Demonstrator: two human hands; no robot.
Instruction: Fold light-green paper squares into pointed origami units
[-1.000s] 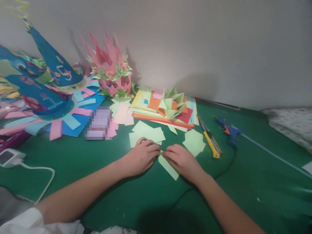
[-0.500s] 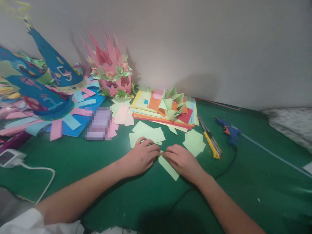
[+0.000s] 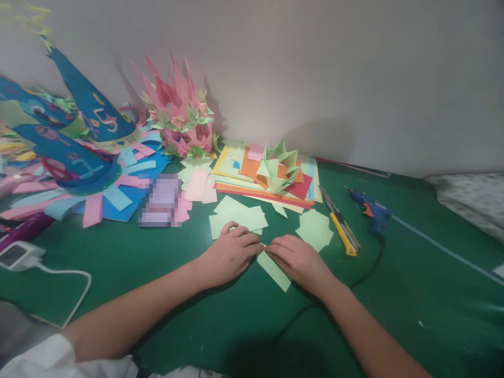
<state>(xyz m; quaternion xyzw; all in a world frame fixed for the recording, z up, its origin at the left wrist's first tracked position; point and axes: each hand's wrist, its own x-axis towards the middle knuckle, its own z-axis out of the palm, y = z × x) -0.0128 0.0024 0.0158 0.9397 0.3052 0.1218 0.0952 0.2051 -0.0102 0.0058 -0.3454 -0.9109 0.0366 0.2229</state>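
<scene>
The light-green paper strip (image 3: pixel 274 270) lay on the green tabletop (image 3: pixel 177 325) between the two hands, its long axis slanting from a far-left end at the fingertips to a near-right end that pointed toward the wearer's right. The right hand (image 3: pixel 301 260) was pinched on the far end, partly covering the right edge. The left hand (image 3: pixel 232 254) had its fingertips together there too, though I could not tell whether they gripped the paper. Beyond lay loose light-green paper pieces (image 3: pixel 238 218); rightward, a yellow utility knife (image 3: pixel 342 226) and blue glue gun (image 3: pixel 368 207)
</scene>
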